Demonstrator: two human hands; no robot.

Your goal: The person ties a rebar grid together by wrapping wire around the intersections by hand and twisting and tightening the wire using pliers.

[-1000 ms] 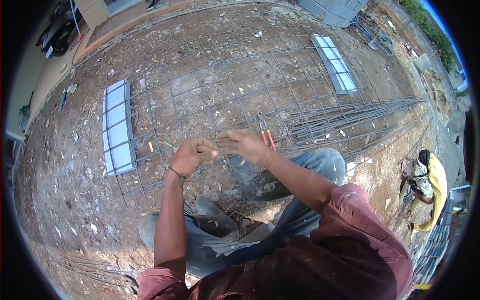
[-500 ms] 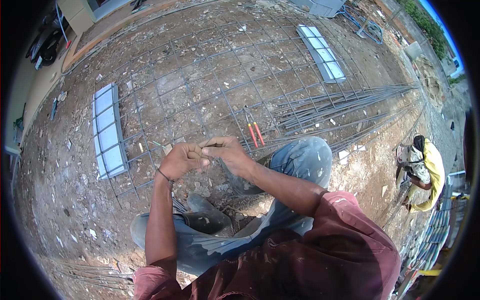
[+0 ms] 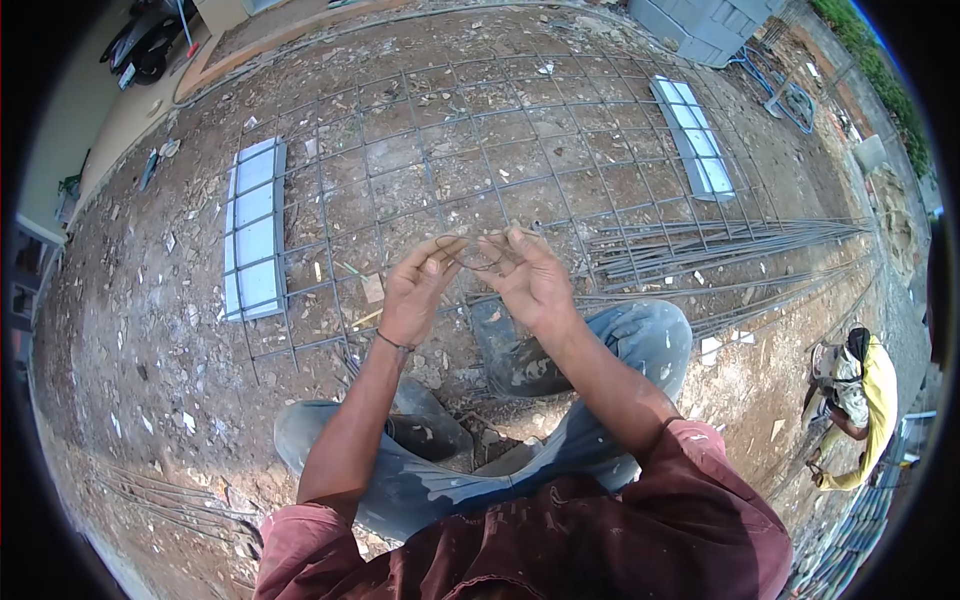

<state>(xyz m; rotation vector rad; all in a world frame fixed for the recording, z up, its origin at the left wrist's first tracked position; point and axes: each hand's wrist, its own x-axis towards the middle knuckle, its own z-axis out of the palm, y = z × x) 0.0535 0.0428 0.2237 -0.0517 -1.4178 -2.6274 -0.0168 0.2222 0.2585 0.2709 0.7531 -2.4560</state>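
A thin wire (image 3: 480,266), bent into a loose loop, stretches between my two hands. My left hand (image 3: 418,290) pinches one side of it between thumb and fingers. On the other side, my right hand (image 3: 534,285) grips the wire with its fingers curled. Both hands are raised in front of my bent knees, over the near edge of a steel rebar mesh (image 3: 485,150). The red-handled pliers seen earlier do not show now; my right hand and forearm cover that area.
Two pale blocks, a left one (image 3: 255,230) and a right one (image 3: 692,140), lie under the mesh. Loose steel rods (image 3: 720,240) are bundled at right. A co-worker in yellow (image 3: 880,400) bends down at far right. Grey blocks (image 3: 690,30) stand at the back.
My hands, which were together, have moved apart and the wire loop shows between them. The view has shifted, so the mesh and blocks appear farther right.
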